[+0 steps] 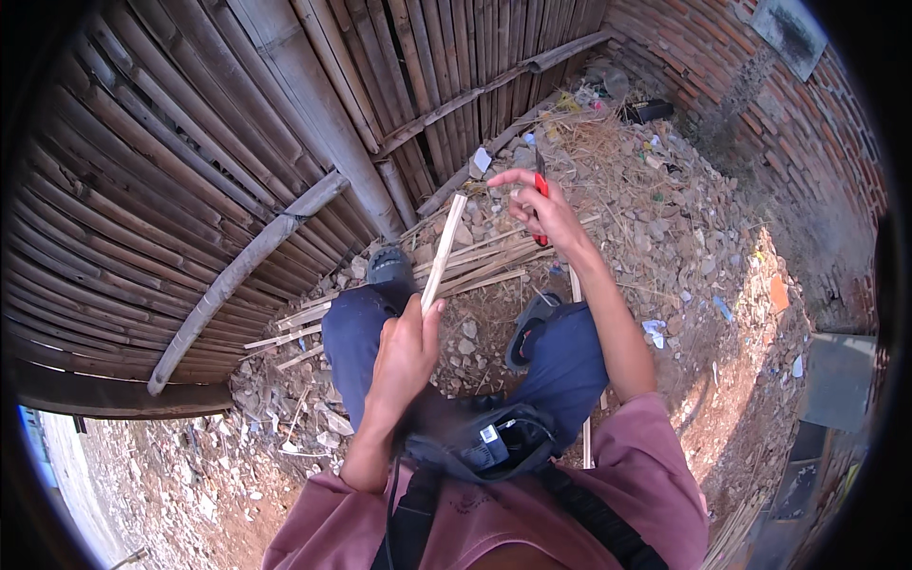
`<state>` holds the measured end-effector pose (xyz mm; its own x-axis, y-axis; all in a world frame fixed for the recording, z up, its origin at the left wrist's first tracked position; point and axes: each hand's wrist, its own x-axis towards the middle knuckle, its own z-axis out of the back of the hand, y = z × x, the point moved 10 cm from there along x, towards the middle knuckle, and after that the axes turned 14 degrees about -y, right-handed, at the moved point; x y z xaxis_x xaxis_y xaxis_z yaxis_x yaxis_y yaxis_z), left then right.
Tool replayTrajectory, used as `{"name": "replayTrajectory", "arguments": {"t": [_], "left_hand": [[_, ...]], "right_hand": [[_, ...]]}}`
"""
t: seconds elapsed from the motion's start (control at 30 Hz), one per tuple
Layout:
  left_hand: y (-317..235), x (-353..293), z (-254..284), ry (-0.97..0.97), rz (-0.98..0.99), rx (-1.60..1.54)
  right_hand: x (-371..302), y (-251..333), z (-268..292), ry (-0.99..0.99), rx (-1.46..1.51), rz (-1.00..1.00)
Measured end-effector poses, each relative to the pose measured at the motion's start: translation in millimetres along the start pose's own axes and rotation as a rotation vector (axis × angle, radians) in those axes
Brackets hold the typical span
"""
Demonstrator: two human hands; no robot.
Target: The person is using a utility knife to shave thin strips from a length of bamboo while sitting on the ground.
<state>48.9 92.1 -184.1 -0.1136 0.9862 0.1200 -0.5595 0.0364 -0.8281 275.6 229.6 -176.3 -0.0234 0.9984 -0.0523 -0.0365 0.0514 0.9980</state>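
Observation:
My left hand is closed round the lower end of a pale split-bamboo strip, which points up and away from me. Its far end stands free. In my right hand is a knife with a red handle and a dark, narrow blade pointing away from me. The index finger of that hand reaches out to the left, near the strip's far end but apart from it. Between and beyond my feet, more bamboo strips lie in a loose bundle on the ground.
A bamboo slat wall with thick poles rises on the left. At the far right stands a brick wall. Rubble, dry straw and litter cover the ground. A black bag hangs at my waist, between my knees.

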Motion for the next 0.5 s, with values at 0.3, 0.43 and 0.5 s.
{"name": "replayTrajectory", "arguments": {"t": [0.3,0.43,0.5], "left_hand": [[5.1,-2.6,-40.0,0.367,0.152,-0.393],[2.5,-0.5,-34.6,0.303,0.156,-0.457],[0.4,2.7,-31.6,0.226,0.081,-0.449]], "right_hand": [[-36.7,6.1,-53.9,0.233,0.172,0.101],[-37.3,13.9,-61.4,0.232,0.164,0.128],[-38.6,17.2,-58.8,0.197,0.176,0.185]]}}
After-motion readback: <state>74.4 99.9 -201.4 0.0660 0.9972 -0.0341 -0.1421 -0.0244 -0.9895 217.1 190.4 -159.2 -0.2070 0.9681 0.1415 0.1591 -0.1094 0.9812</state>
